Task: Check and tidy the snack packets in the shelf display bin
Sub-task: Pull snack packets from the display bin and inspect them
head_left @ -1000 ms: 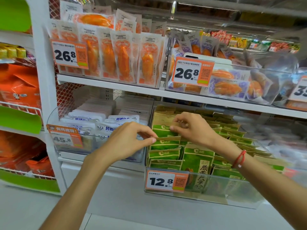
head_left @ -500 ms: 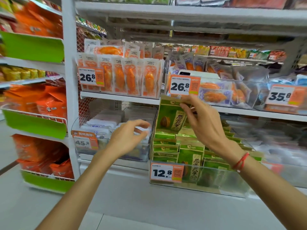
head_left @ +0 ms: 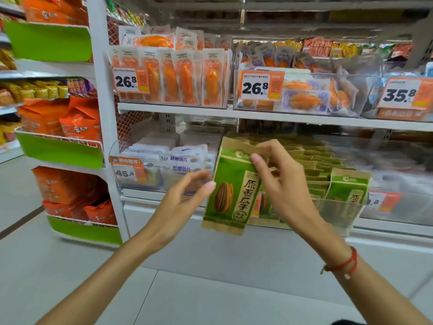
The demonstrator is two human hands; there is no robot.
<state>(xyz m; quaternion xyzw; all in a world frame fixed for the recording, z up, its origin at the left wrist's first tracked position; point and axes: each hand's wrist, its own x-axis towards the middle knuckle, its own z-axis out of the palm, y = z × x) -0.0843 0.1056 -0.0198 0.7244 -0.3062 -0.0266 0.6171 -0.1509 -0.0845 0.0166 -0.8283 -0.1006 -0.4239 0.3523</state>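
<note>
So the right hand (head_left: 278,184) has its thumb and fingertips pinched on the top edge of one green seed packet (head_left: 230,186), which hangs upright in the air out in front of the clear bin (head_left: 337,211), not sitting in it. The left hand (head_left: 180,200) is just left of the packet with fingers loose and spread, tips close to the packet's left edge. I can't tell if they actually touch it (there's some blur there), and it isn't gripping anything.

Progress-wise I'd call this early to middle: one packet is pulled out for a look, and it hasn't gone back yet. Behind the right-hand fingers, the rows of matching green packets (head_left: 314,165) stand fairly neatly in the bin, though one packet at the front right corner (head_left: 346,188) sticks up taller than the rest, so I'd guess that one wants straightening too. What's left, as I read it: check this packet, slot it back in a row, then even out the stragglers.

Further out, the bin sits on a white shelf (head_left: 398,227), with a bin of white packets (head_left: 178,160) to the left of the fingers and orange packets (head_left: 171,78) on the shelf above, with orange price tags on the bin fronts. Far left there's a rack of orange bags (head_left: 77,123) with green fronts, and a pale tiled floor (head_left: 210,296) below.
</note>
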